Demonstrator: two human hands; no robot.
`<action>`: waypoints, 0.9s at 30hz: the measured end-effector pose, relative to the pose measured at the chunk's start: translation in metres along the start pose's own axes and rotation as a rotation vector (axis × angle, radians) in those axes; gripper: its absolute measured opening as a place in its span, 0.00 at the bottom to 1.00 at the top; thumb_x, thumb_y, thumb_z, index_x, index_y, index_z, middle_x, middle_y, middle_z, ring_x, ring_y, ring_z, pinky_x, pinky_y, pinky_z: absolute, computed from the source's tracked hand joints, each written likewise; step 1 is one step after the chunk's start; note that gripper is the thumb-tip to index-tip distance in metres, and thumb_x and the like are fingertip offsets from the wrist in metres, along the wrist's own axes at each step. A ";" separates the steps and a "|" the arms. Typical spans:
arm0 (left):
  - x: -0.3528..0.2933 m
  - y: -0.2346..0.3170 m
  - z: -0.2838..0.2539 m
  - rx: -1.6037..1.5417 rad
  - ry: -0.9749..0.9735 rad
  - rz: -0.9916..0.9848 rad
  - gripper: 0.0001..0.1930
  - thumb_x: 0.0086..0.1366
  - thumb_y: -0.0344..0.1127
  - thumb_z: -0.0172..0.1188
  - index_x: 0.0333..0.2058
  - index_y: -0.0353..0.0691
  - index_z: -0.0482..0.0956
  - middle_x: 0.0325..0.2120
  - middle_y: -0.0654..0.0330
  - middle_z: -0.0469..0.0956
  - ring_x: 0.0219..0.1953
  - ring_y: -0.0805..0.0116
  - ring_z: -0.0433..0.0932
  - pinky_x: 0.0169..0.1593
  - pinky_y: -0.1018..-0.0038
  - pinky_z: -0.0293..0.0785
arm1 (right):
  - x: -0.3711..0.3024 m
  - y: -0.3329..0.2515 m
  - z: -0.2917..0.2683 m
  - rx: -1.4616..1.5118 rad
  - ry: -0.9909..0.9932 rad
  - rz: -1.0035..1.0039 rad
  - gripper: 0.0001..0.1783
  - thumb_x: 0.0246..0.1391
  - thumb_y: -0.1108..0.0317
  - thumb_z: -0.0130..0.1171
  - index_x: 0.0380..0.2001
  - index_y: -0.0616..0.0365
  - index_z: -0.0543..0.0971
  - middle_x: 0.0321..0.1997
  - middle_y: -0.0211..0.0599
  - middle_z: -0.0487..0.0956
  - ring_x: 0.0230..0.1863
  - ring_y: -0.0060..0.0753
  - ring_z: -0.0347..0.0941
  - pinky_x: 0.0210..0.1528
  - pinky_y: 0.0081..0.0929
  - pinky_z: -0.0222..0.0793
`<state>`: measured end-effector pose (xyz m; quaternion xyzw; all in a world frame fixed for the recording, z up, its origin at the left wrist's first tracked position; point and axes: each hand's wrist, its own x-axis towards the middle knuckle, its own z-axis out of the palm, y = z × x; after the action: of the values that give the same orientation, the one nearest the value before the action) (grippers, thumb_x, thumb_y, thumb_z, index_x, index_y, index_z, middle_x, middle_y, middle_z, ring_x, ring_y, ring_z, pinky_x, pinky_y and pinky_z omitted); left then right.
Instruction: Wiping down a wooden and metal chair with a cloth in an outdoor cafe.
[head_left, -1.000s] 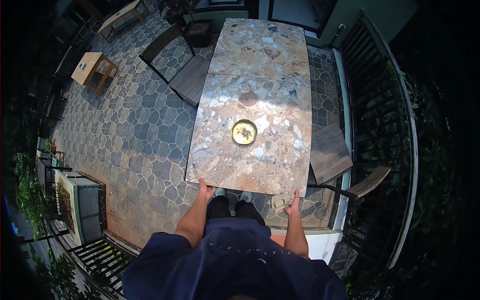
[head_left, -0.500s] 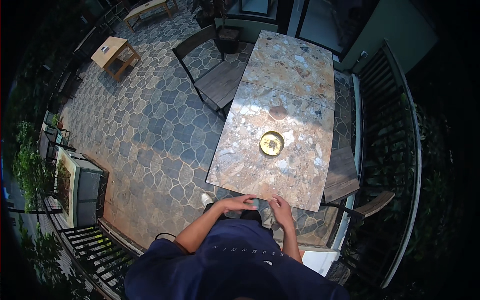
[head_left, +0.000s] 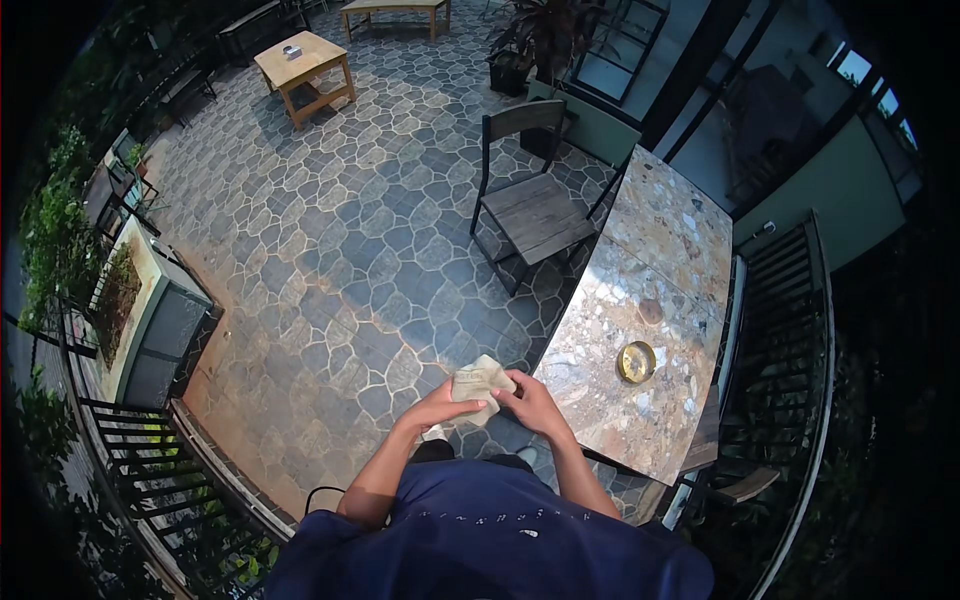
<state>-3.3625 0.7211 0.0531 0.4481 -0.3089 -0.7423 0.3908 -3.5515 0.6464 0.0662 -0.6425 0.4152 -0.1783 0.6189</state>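
In front of my body, off the left side of the stone-patterned table, a crumpled cream-coloured cloth is held up between both hands. My left hand is closed on its left side, with the thumb lying across the lower part. On the opposite side my right hand pinches the cloth between thumb and fingers. A loose corner hangs below my left hand. On the table, to the right of my hands and apart from them, stands a round yellow dish with dark marks inside.
A wooden chair with a black frame stands at the table's left side. Black railings run along the right and lower left. A planter box stands at left. Farther off is a light wooden table on the stone-paved floor.
My view has swung left, so the table sits farther right. The cloth, which hung low near my right hand, is now raised between both hands, away from the table's near edge.
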 end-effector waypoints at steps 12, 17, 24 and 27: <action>-0.051 0.034 -0.121 -0.020 0.367 0.149 0.29 0.58 0.36 0.61 0.54 0.36 0.57 0.47 0.55 0.69 0.50 0.70 0.67 0.52 0.74 0.64 | 0.087 -0.059 0.069 -0.137 0.090 -0.070 0.12 0.53 0.63 0.56 0.33 0.63 0.77 0.20 0.29 0.75 0.23 0.14 0.66 0.26 0.18 0.62; -0.025 0.059 -0.125 -0.014 0.399 0.121 0.32 0.57 0.35 0.62 0.55 0.35 0.56 0.47 0.55 0.68 0.50 0.69 0.67 0.52 0.74 0.65 | 0.134 -0.064 0.075 0.297 0.043 0.056 0.11 0.58 0.64 0.50 0.37 0.60 0.75 0.33 0.26 0.75 0.37 0.14 0.67 0.40 0.16 0.60; 0.023 0.105 -0.167 -0.141 0.069 0.196 0.38 0.55 0.27 0.62 0.58 0.41 0.46 0.53 0.58 0.61 0.46 0.76 0.67 0.47 0.77 0.67 | 0.231 -0.036 0.074 0.846 0.006 0.273 0.36 0.59 0.40 0.34 0.57 0.60 0.62 0.58 0.41 0.67 0.60 0.35 0.61 0.61 0.33 0.54; 0.061 0.139 -0.190 -0.212 0.146 0.079 0.30 0.61 0.31 0.55 0.57 0.42 0.48 0.40 0.66 0.66 0.33 0.79 0.66 0.35 0.80 0.65 | 0.265 -0.043 0.070 0.962 -0.256 0.463 0.39 0.57 0.35 0.33 0.58 0.56 0.61 0.58 0.42 0.66 0.58 0.38 0.64 0.59 0.36 0.58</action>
<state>-3.1660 0.5787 0.0622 0.4446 -0.2171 -0.7201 0.4864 -3.3290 0.4870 0.0194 -0.1955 0.3386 -0.1276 0.9115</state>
